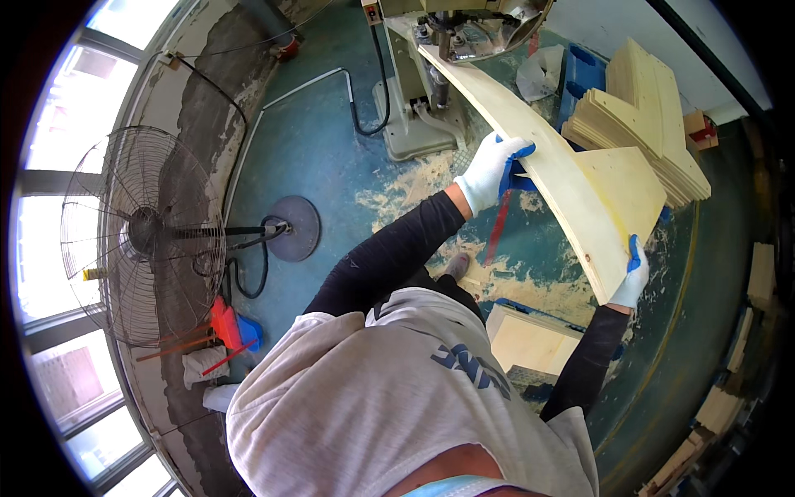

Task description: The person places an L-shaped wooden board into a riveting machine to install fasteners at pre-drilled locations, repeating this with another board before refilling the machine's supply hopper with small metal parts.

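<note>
A long, pale, curved wooden board (551,153) stretches from the machine head (472,37) at the top toward my right side. Its far end lies at the machine head. Along its right edge shows a broader pale wooden piece (625,182); I cannot tell whether the two are joined. My left hand (493,174), in a white and blue glove, is closed on the board's near long edge around the middle. At the near end, my right hand (633,277), gloved the same way, grips the board's outer corner, thumb on top. The fingers beneath are hidden.
Stacks of cut wooden boards (633,116) stand at the right beyond the work, beside a blue pallet (582,70). Below my arms lies another board pile (530,335). A caged fan (145,232) stands left, its round base (291,228) on the sawdust-strewn floor.
</note>
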A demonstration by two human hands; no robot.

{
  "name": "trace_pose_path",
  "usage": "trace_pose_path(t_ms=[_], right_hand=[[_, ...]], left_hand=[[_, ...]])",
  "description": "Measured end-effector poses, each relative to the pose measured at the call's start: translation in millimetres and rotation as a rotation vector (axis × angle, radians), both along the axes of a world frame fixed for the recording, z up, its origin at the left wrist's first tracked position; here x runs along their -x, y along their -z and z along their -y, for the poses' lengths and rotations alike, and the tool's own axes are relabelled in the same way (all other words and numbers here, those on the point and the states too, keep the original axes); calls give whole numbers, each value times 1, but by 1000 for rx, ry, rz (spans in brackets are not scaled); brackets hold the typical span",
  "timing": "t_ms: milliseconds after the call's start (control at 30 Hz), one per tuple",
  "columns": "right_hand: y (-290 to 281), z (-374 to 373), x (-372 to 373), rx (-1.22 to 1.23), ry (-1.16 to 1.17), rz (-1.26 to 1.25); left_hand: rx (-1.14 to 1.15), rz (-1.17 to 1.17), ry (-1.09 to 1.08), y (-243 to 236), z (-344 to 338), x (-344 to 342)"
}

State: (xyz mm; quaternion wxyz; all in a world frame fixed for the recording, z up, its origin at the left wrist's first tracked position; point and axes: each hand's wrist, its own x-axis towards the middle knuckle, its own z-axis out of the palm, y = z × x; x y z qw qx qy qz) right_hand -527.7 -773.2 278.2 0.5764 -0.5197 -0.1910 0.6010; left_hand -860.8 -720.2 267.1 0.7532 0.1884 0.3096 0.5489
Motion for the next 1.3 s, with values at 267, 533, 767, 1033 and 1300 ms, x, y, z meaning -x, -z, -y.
trace_pose_path(t_ms=[267, 533, 767, 1033, 1300], right_hand=[[143, 124, 79, 183, 3, -225], [104, 177, 175, 253, 32, -627], [95, 104, 91, 43, 268, -42], [-33, -12, 28, -286, 253, 505], [-21, -110, -66, -74, 10, 405]], left_hand=[[116, -237, -91, 35, 36, 31], [28, -428, 29, 27, 54, 90], [26, 30, -43, 48, 40, 40], [-18, 432, 107, 33, -3, 5], [-27, 468, -11, 12, -35, -27]])
